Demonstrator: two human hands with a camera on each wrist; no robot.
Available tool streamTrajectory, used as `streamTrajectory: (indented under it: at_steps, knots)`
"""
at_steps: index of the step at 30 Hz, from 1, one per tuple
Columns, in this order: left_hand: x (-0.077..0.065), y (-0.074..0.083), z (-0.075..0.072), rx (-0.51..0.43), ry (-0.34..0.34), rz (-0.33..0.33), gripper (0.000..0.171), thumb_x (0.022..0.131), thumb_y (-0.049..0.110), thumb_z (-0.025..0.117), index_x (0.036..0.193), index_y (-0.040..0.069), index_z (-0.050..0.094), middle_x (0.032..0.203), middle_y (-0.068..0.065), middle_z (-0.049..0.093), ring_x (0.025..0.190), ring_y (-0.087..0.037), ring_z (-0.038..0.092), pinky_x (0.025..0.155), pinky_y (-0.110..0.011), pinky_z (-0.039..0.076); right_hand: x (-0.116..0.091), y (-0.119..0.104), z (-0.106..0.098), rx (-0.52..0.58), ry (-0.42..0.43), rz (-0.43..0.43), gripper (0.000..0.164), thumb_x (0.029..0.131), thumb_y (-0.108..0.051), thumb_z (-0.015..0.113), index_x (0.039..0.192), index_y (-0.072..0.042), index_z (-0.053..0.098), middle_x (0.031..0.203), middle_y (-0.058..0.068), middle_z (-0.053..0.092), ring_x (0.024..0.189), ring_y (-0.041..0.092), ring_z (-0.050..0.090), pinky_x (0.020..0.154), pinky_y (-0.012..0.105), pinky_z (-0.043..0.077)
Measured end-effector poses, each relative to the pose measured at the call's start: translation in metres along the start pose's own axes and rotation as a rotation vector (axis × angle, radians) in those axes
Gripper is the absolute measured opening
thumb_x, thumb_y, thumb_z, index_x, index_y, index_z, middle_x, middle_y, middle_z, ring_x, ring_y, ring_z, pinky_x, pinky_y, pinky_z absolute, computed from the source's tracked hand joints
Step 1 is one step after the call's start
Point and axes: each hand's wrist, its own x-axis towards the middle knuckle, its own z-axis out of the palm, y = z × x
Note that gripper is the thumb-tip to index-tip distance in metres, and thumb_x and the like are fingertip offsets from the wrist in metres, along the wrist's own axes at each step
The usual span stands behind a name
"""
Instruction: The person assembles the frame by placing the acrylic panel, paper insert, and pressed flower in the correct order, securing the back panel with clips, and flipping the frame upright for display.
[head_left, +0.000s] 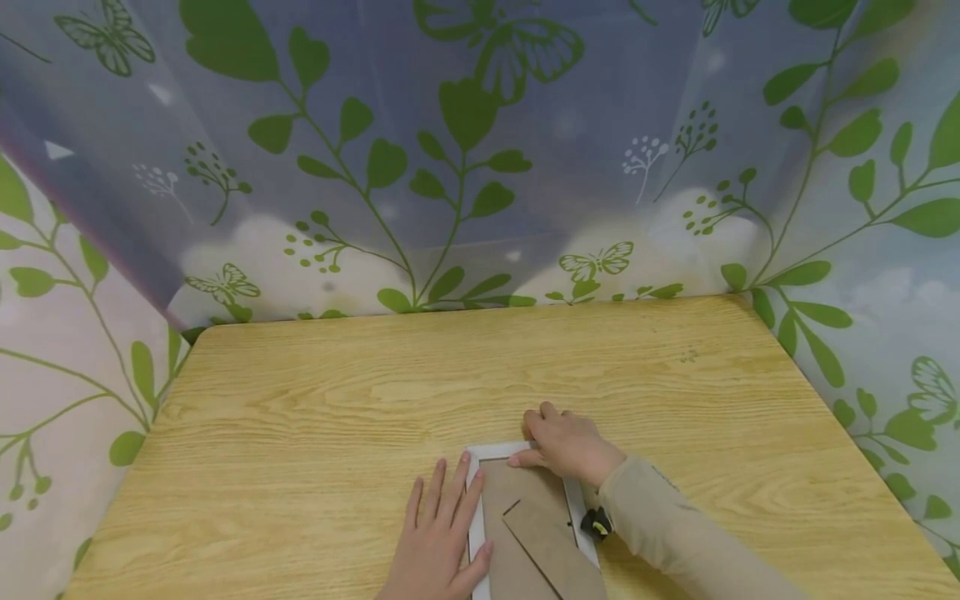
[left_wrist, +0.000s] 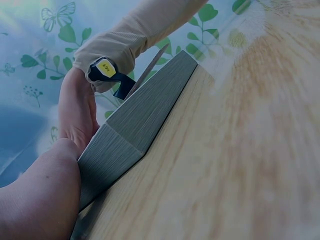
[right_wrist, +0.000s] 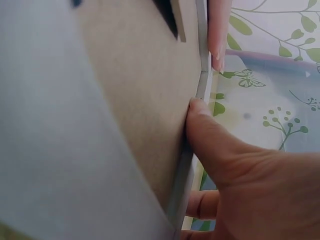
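Note:
A picture frame with a white border lies back side up near the table's front edge. Its brown backing board faces up, and a stand leg sits on that board, slightly raised in the left wrist view. My left hand rests along the frame's left border with its fingers straight. At the far border, my right hand grips the frame. In the right wrist view the right thumb presses at the board's edge, while the other fingers curl around the outside, partly hidden.
The wooden table runs back to a curtain printed with green leaves and butterflies, which also hangs at both sides. A black wrist device with a yellow label sits under the right forearm, beside the frame's right border.

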Motion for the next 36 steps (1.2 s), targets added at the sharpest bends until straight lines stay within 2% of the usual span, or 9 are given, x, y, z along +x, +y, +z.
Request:
streamTrajectory:
  at_steps: [14, 19, 25, 29, 32, 36]
  knots:
    - [0.002, 0.0, 0.0, -0.001, -0.012, -0.001, 0.076, 0.094, 0.055, 0.043, 0.156, 0.012, 0.032, 0.165, -0.009, 0.016, 0.147, -0.04, 0.022, 0.105, -0.066, 0.029, -0.001, 0.0, 0.001, 0.023, -0.002, 0.026, 0.04, 0.091, -0.049, 0.066, 0.097, -0.012, 0.053, 0.091, 0.007, 0.047, 0.068, 0.022, 0.047, 0.058, 0.04, 0.045]
    - [0.001, 0.0, 0.001, -0.01, -0.009, -0.006, 0.077, 0.093, 0.054, 0.045, 0.156, 0.012, 0.031, 0.165, -0.009, 0.015, 0.147, -0.04, 0.022, 0.106, -0.065, 0.028, 0.002, 0.003, 0.0, 0.042, -0.046, 0.027, 0.041, 0.091, -0.051, 0.065, 0.1, -0.013, 0.053, 0.093, 0.006, 0.047, 0.069, 0.022, 0.047, 0.06, 0.039, 0.045]
    - [0.001, -0.002, 0.003, -0.01, -0.005, -0.005, 0.077, 0.093, 0.054, 0.044, 0.156, 0.012, 0.031, 0.166, -0.009, 0.015, 0.147, -0.04, 0.021, 0.107, -0.065, 0.026, 0.012, 0.017, -0.009, 0.158, -0.15, 0.011, 0.04, 0.091, -0.055, 0.063, 0.095, -0.016, 0.054, 0.09, 0.002, 0.048, 0.069, 0.017, 0.048, 0.06, 0.033, 0.041]
    - [0.001, -0.002, 0.004, -0.019, 0.0, -0.004, 0.077, 0.093, 0.054, 0.044, 0.156, 0.012, 0.032, 0.165, -0.009, 0.015, 0.147, -0.041, 0.021, 0.107, -0.065, 0.026, 0.011, 0.026, -0.021, 0.265, -0.197, -0.032, 0.038, 0.094, -0.053, 0.06, 0.094, -0.015, 0.06, 0.087, 0.0, 0.054, 0.071, 0.015, 0.05, 0.062, 0.033, 0.042]
    - [0.0, -0.002, 0.004, -0.032, -0.001, -0.007, 0.076, 0.093, 0.054, 0.044, 0.156, 0.012, 0.032, 0.166, -0.009, 0.015, 0.147, -0.041, 0.021, 0.107, -0.065, 0.026, 0.003, 0.03, -0.03, 0.328, -0.207, -0.086, 0.036, 0.096, -0.048, 0.06, 0.101, -0.013, 0.063, 0.088, 0.0, 0.06, 0.074, 0.015, 0.054, 0.065, 0.035, 0.046]
    - [-0.001, -0.001, 0.005, -0.034, 0.003, -0.009, 0.076, 0.094, 0.055, 0.044, 0.156, 0.013, 0.032, 0.166, -0.009, 0.015, 0.147, -0.041, 0.021, 0.107, -0.064, 0.026, -0.018, 0.034, -0.037, 0.365, -0.206, -0.158, 0.047, 0.097, -0.044, 0.06, 0.124, -0.005, 0.059, 0.111, 0.009, 0.063, 0.094, 0.022, 0.06, 0.08, 0.043, 0.05]
